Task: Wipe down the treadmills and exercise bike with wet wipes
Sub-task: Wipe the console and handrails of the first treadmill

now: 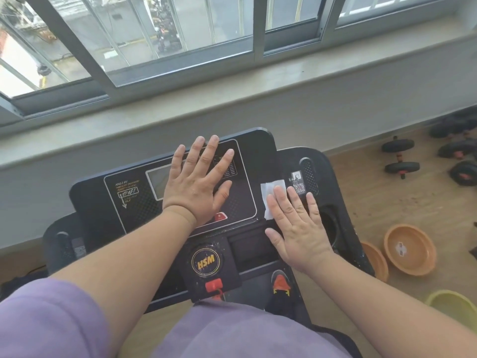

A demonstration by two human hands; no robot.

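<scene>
A black treadmill console [103, 202] fills the middle of the view, with a grey display and a yellow HSM badge [206, 259] lower down. My left hand [198, 184] lies flat on the display panel, fingers straight and spread. My right hand [296, 223] presses flat on a white wet wipe [268, 192] against the console's right side, beside a QR sticker [299, 187]. Most of the wipe is hidden under my fingers. A red safety key [213, 285] sits below the badge.
A grey window sill [232, 99] and sliding windows run behind the console. On the wooden floor to the right lie black dumbbells [400, 156], two orange bowls [410, 249] and a yellow-green bowl [454, 306]. A cup holder [329, 223] sits next to my right hand.
</scene>
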